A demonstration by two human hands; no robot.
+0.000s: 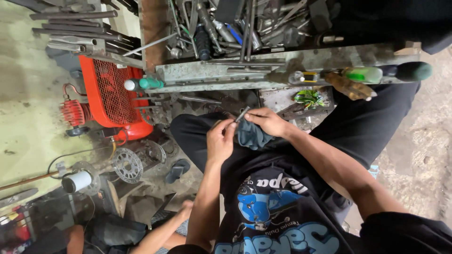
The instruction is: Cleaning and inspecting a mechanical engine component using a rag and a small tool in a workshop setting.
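Just below the cluttered grey metal bench [282, 70], the left hand [220, 141] and the right hand [266, 121] are both pinching a small dark metal rod [242, 114] over a crumpled blue-grey rag [252, 136], apparently wiping it clean, which is calling for a steady grip.

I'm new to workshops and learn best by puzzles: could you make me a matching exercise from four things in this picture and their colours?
Things:
1. Compressor
2. Cloth under the right hand
3. Sprocket disc on the floor
4. Small rod that the left hand and right hand pinch

Colours:
A. bare grey metal, toothed
B. dark, thin
C. orange-red
D. grey-blue

Pairs: 1-C, 2-D, 3-A, 4-B
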